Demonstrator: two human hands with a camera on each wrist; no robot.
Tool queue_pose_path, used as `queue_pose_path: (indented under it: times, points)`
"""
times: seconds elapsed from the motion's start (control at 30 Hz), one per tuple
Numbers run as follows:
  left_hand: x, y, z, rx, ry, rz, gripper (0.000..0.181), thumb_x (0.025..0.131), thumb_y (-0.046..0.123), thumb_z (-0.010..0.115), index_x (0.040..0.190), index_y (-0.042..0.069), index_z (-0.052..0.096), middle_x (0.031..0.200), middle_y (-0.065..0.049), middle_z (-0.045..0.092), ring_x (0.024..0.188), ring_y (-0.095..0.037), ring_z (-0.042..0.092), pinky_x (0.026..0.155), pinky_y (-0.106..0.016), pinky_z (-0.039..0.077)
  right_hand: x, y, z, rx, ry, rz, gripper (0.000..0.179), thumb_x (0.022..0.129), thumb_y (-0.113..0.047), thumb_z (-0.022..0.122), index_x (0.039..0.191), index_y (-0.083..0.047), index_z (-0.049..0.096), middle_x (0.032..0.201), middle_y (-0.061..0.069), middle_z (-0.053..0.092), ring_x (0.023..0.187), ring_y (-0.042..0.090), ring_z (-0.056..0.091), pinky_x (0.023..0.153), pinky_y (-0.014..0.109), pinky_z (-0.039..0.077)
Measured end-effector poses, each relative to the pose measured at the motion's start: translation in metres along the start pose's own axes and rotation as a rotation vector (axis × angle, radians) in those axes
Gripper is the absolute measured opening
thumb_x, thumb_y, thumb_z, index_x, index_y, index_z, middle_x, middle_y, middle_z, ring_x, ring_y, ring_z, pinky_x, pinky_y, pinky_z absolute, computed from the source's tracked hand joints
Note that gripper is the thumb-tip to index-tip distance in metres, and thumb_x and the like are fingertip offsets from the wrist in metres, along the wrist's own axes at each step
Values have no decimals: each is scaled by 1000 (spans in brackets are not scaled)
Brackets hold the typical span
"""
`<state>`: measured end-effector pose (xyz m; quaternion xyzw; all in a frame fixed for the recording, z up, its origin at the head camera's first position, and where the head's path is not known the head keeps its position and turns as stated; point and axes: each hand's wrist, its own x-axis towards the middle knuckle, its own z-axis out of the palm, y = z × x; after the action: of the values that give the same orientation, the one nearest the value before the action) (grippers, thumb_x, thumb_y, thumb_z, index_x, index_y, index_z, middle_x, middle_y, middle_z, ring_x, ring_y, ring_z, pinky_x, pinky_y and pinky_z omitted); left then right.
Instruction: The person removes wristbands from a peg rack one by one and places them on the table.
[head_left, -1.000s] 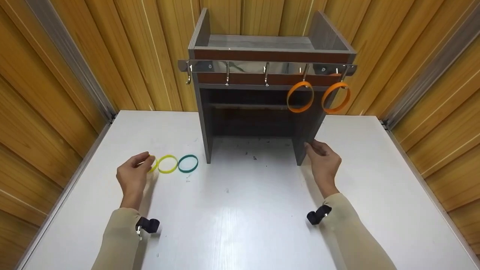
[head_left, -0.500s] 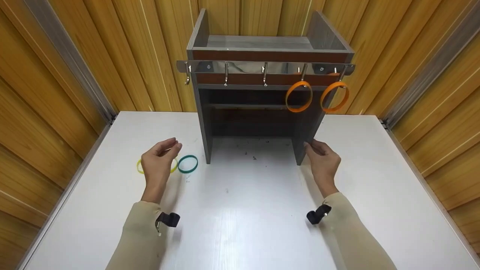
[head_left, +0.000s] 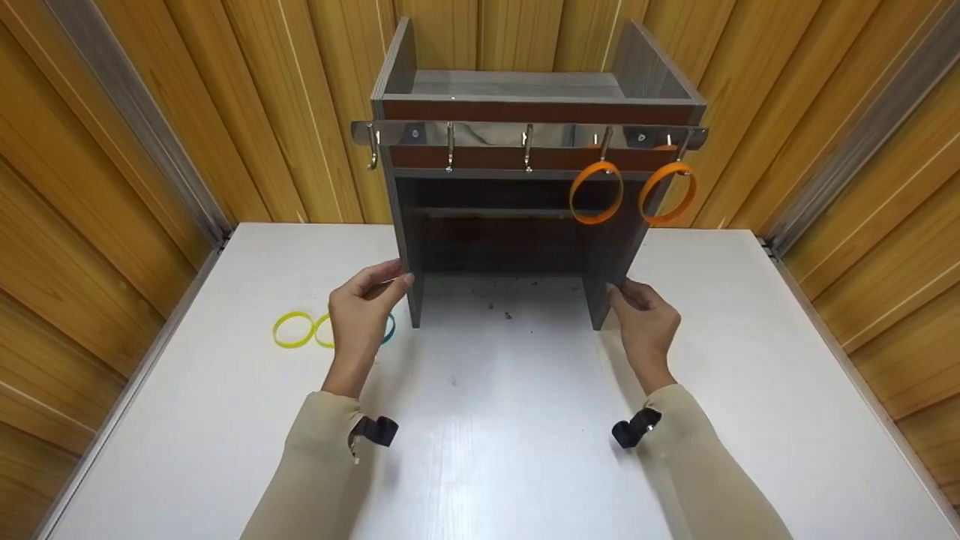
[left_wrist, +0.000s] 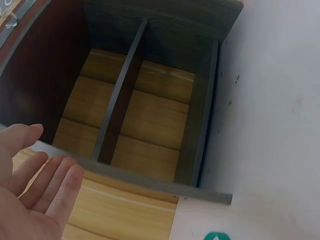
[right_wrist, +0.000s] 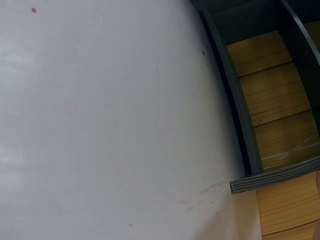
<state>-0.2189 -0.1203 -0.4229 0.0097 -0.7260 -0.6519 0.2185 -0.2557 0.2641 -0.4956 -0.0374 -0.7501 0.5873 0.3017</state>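
Note:
A dark grey wooden shelf unit stands on the white table. My right hand pinches the front edge of its right side panel; in the right wrist view only a sliver of that hand shows at the right edge. My left hand is at the left side panel, holding nothing. In the left wrist view its thumb and straight fingers stand apart on either side of the panel's edge. Two orange wristbands hang from hooks on the metal hook rail across the shelf's front.
On the table, left of the shelf, lie a yellow wristband, a second yellow one and a green one, the latter two partly hidden by my left hand. Wood-patterned walls close in the back and sides.
My left hand has moved right and away from the left yellow wristband, past the other bands, to the shelf's left panel. My right hand stays at the right panel.

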Motion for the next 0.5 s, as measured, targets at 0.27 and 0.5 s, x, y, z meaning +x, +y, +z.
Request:
queue_pose_path:
  times: [0.27, 0.5]
  points:
    - [-2, 10, 26, -123, -62, 60, 25, 91, 6, 85, 115, 0, 80, 112, -11, 79, 100, -22, 76, 87, -26, 62, 0, 0, 0, -23, -8, 15, 21, 95, -13, 82, 110, 1, 79, 106, 14, 79, 90, 8, 75, 80, 20, 61]
    - [-4, 20, 47, -213, -114, 79, 26, 91, 3, 84, 116, -2, 78, 114, -12, 78, 102, -24, 76, 89, -31, 63, 2, 0, -1, -73, -1, 4, 19, 95, -14, 82, 109, -1, 79, 105, 12, 80, 87, 4, 75, 77, 17, 61]
